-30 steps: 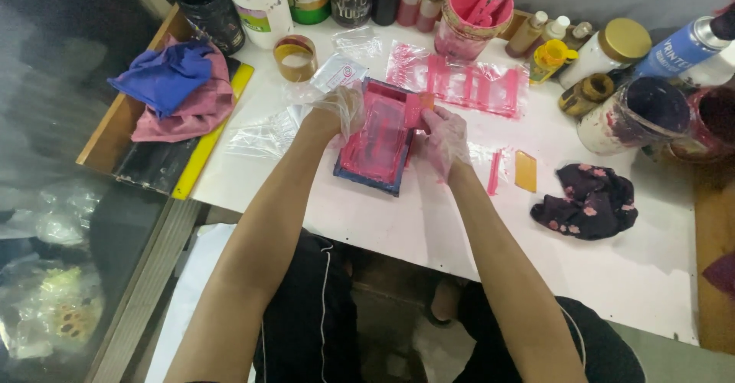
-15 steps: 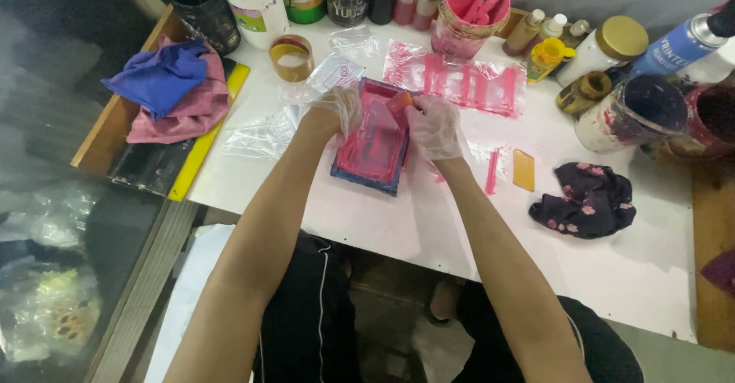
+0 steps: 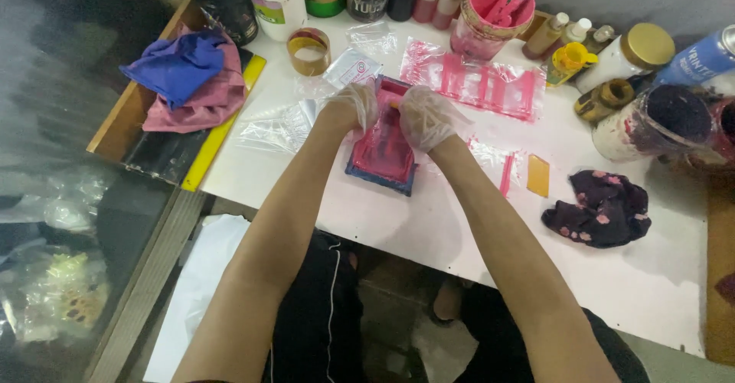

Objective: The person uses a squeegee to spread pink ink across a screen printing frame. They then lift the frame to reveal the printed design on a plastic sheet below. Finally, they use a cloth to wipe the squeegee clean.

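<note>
Both gloved hands — left hand point(image 3: 351, 107); right hand point(image 3: 426, 117) — curled on pink frame point(image 3: 383, 149)

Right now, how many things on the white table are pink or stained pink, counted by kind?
Pink-stained frame under the left hand and the right hand: 1
Pink cup with brushes: 1
Pink-stained plastic sheet: 1
Pink cloth under the blue cloth: 1
Total: 4
</note>
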